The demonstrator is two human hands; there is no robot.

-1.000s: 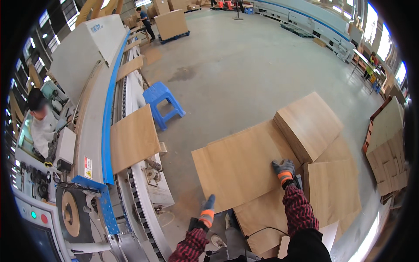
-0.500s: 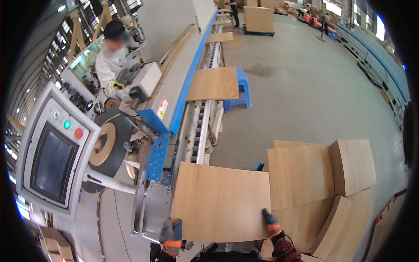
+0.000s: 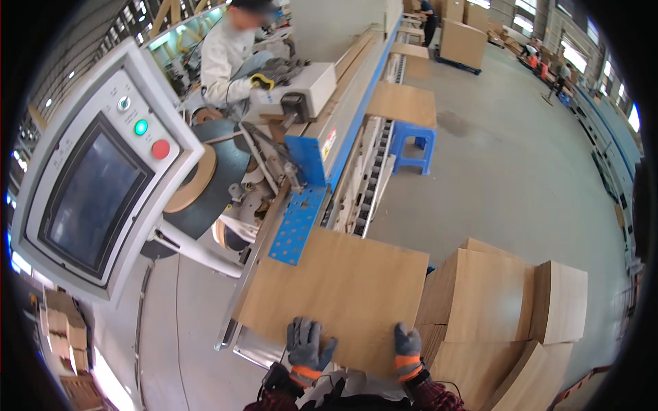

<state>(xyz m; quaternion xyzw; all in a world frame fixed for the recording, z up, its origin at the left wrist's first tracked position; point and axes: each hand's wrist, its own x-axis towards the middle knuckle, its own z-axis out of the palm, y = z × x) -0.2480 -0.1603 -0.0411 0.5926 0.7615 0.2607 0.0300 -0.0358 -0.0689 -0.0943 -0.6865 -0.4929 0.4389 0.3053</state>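
A light brown wooden panel (image 3: pixel 343 288) lies flat at the infeed end of a long edge-banding machine (image 3: pixel 322 147). My left hand (image 3: pixel 307 342), in a grey glove with an orange cuff, rests flat with spread fingers on the panel's near edge. My right hand (image 3: pixel 408 349), gloved the same way, grips the panel's near right corner. The panel's far left corner sits against a blue perforated bracket (image 3: pixel 297 222).
A control box with a dark screen and green and red buttons (image 3: pixel 89 181) stands at left. Stacks of similar panels (image 3: pixel 493 308) lie at right. A second panel (image 3: pixel 404 103) rides the conveyor beside a blue stool (image 3: pixel 413 145). A person in a white jacket (image 3: pixel 229 55) works behind the machine.
My view has swung left from the stacks toward the machine. The panel, held in both hands, has come off the stack and onto the machine's infeed.
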